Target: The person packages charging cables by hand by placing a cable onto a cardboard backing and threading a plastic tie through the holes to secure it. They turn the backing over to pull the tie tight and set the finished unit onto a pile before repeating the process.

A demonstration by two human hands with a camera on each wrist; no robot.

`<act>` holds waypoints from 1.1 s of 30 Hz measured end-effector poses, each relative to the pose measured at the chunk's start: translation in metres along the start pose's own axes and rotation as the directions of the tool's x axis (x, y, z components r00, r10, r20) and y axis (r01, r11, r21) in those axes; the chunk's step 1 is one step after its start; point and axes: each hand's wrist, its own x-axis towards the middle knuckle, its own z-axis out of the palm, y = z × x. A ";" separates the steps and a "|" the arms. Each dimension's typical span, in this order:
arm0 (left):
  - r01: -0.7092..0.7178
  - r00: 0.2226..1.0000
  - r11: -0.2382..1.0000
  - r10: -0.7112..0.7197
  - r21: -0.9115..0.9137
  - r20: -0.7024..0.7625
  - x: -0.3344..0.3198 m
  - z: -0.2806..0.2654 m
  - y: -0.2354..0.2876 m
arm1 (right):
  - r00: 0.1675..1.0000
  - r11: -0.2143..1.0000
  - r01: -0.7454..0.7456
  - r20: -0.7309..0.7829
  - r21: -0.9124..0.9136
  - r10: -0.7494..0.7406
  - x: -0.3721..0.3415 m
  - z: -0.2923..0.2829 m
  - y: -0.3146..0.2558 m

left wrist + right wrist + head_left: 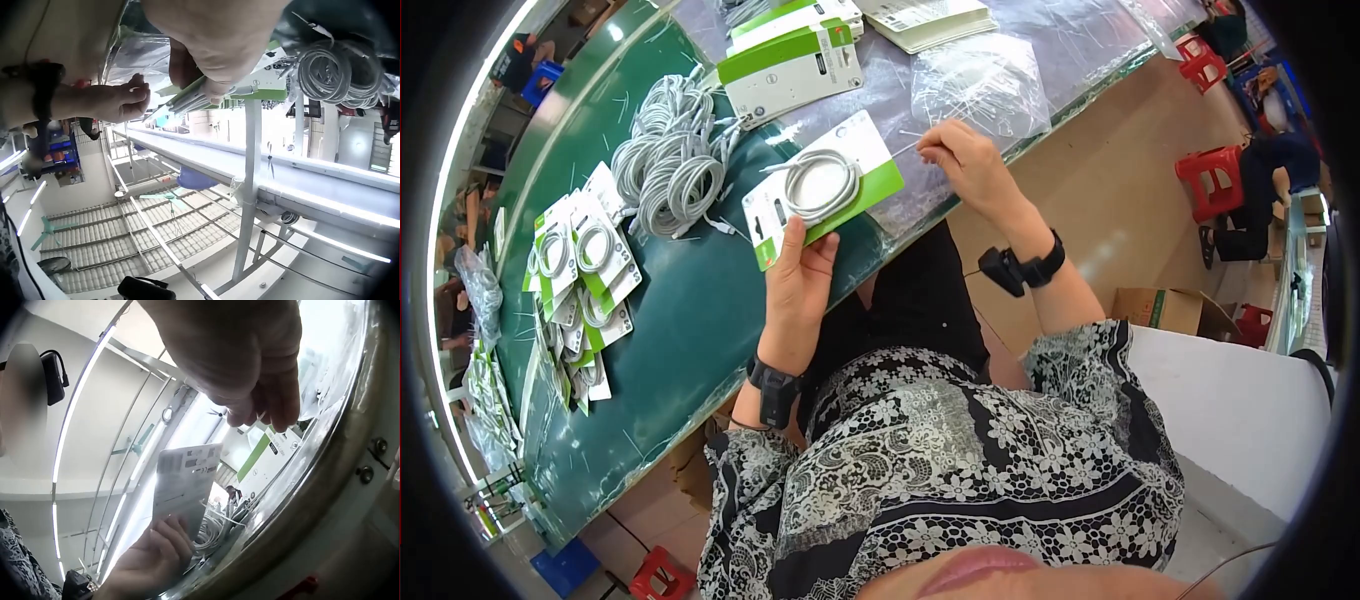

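- The green table (670,335) bears a heap of loose coiled cables (665,180) and, beside it, a pile of carded cables (580,260).
- The white-and-green card (872,150) is held up near the table's edge, 1 coil of pale cable (850,182) against its face.
- The left hand (802,285) grips the card's lower end, thumb in front.
- The right hand (970,165), apart from the card, has its fingertips nearly together, pinching a thin white strip (261,417) (probably a tie).
- The step appears to be fastening coil to card; next likely calls for bringing the strip to the coil.
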 end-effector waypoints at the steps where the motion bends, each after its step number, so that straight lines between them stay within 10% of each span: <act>1: 0.028 1.000 0.998 -0.028 -0.053 -0.010 0.001 0.003 -0.002 | 0.994 0.991 -0.074 -0.077 0.109 0.082 -0.001 0.003 -0.009; 5: 0.183 0.977 0.905 -0.125 -0.383 0.171 0.014 0.017 -0.009 | 0.909 0.826 -0.223 -0.195 0.517 0.368 -0.002 0.016 -0.053; 8: 0.407 0.913 0.614 -0.248 -0.676 0.325 0.015 0.027 -0.010 | 0.811 0.588 -0.239 -0.175 0.773 0.559 0.001 0.023 -0.079; 12: 0.566 0.822 0.425 -0.222 -0.707 0.524 0.012 0.036 -0.014 | 0.917 0.669 -0.283 -0.011 0.688 0.400 -0.004 0.026 -0.086; 15: 0.591 0.805 0.196 -0.209 -0.782 0.555 0.008 0.038 -0.012 | 0.972 0.971 0.019 -0.233 0.240 0.038 0.003 0.024 -0.097; 33: 0.570 0.820 0.205 -0.202 -0.796 0.535 -0.001 0.051 -0.006 | 0.957 0.992 0.034 -0.291 0.123 0.004 0.016 0.033 -0.110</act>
